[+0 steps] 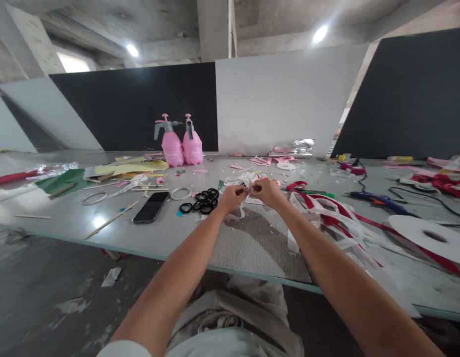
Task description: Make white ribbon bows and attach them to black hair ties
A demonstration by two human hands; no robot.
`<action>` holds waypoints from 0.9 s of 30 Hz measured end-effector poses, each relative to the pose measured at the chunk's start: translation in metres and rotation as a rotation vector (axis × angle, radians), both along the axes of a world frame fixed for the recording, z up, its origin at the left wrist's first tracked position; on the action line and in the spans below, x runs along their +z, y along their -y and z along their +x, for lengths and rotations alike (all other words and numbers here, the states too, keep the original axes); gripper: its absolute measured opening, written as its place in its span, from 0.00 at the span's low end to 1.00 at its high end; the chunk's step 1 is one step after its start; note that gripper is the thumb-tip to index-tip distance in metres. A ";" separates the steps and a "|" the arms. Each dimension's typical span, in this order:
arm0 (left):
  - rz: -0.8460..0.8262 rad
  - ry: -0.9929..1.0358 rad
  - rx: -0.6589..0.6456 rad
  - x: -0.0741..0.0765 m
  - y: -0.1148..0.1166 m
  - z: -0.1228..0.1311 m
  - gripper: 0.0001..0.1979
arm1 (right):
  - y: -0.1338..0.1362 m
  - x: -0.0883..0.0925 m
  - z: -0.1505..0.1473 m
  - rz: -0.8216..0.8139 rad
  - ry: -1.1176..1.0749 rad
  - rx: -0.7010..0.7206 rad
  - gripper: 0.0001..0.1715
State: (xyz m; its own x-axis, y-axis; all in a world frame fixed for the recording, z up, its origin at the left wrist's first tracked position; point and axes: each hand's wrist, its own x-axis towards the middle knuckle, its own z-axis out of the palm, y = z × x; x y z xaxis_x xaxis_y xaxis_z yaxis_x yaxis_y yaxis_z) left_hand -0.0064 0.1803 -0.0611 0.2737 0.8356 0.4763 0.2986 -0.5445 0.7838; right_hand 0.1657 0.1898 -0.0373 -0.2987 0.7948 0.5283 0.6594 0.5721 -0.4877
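Note:
Over the middle of the table, my left hand and my right hand meet almost fingertip to fingertip. Both are closed in a pinch on white ribbon, which bunches up behind the fingers. The exact spot between the fingertips is small and partly hidden. Several black hair ties lie in a heap just left of my left hand. Right of my right wrist, red and white ribbons spread in loose tangles.
A phone lies left of the hair ties. Two pink spray bottles stand at the back. On the right are a blue glue gun with a cable and a large white ribbon spool. Paper scraps and sticks litter the table.

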 end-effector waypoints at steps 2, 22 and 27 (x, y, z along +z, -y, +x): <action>0.005 -0.023 0.015 -0.001 -0.001 0.000 0.17 | 0.000 0.000 -0.001 0.009 0.026 -0.021 0.08; -0.002 -0.005 0.069 0.001 -0.007 0.000 0.14 | 0.000 0.002 0.001 0.006 0.012 -0.002 0.13; -0.022 -0.033 0.064 0.001 -0.005 0.003 0.14 | -0.002 0.002 0.001 0.015 0.103 -0.041 0.10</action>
